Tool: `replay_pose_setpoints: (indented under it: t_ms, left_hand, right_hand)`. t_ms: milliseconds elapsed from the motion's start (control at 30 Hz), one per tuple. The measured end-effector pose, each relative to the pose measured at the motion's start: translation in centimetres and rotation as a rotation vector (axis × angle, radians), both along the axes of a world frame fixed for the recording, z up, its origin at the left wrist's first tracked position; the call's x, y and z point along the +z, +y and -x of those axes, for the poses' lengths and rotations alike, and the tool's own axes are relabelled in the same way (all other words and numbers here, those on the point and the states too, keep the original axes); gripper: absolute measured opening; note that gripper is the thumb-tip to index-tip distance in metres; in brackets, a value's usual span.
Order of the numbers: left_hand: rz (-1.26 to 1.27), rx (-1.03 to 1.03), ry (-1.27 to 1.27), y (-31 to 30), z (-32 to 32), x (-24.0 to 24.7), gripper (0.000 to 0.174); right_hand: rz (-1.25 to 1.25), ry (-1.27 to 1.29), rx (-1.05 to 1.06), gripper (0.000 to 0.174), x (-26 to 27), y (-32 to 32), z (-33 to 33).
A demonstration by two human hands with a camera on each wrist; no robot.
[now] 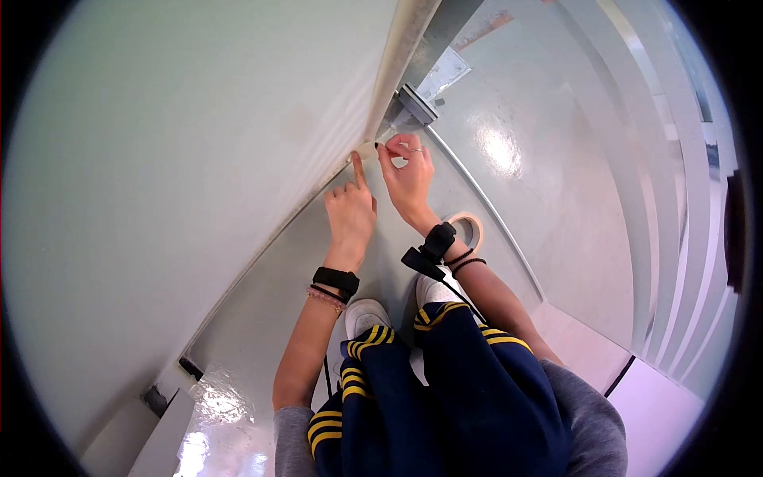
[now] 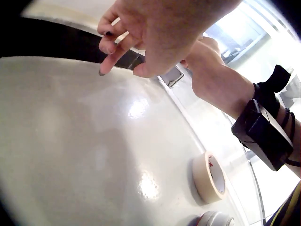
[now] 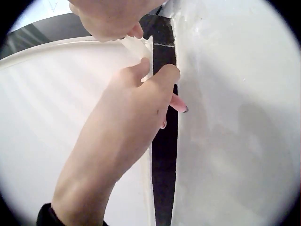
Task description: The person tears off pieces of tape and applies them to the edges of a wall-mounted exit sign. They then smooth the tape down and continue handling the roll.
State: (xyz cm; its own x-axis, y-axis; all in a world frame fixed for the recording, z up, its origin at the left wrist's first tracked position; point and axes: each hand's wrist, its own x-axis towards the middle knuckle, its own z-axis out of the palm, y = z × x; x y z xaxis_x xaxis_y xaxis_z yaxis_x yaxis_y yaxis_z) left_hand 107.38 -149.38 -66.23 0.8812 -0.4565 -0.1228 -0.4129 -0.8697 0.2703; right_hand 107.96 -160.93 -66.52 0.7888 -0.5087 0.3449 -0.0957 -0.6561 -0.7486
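Note:
A short strip of masking tape [image 1: 366, 149] lies at the lower corner of the white panel [image 1: 207, 119]. My left hand [image 1: 350, 213] presses the strip with a straight index finger, the other fingers bent loosely. From the right side my right hand [image 1: 408, 176] pinches the strip's end between thumb and finger. In the right wrist view the strip [image 3: 137, 47] shows pale against the panel's edge, between the left hand [image 3: 122, 122] and the right hand [image 3: 113, 19]. The left wrist view hides the strip behind the left hand [image 2: 160, 37].
A roll of masking tape [image 1: 474, 232] stands on the glossy grey floor [image 1: 274, 278] by the right wrist. A metal bracket [image 1: 417, 105] sits beyond the hands, by a pale floor strip [image 1: 485, 203]. White shoes [image 1: 367, 315] are close below. A dark band [image 3: 163, 165] runs along the panel's foot.

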Motion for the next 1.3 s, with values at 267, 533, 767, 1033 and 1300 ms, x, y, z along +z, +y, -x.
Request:
replay_pose_setpoints:
  t_ms: [267,533,767,1033,1300]
  left_hand:
    - [0.013,-0.002,-0.058,-0.2,-0.1,0.1,0.079]
    - [0.144,-0.001,-0.026,-0.8,-0.6,0.2,0.074]
    - [0.349,0.061,0.133,-1.6,-1.1,0.4,0.049]
    - [0.417,0.021,0.296,-1.6,-1.6,-0.4,0.064]
    - [0.515,0.302,0.263,-1.8,-0.3,0.2,0.045]
  right_hand:
    - [0.118,-0.05,0.077,0.019,0.2,0.0,-0.1]
    - [0.322,-0.087,0.164,0.013,0.8,-0.4,-0.8]
    - [0.417,-0.082,0.185,0.013,0.8,-0.3,-1.2]
    - [0.456,-0.021,0.214,0.012,1.2,-0.6,-1.4]
    - [0.334,-0.026,0.197,0.012,0.8,-0.7,-0.5]
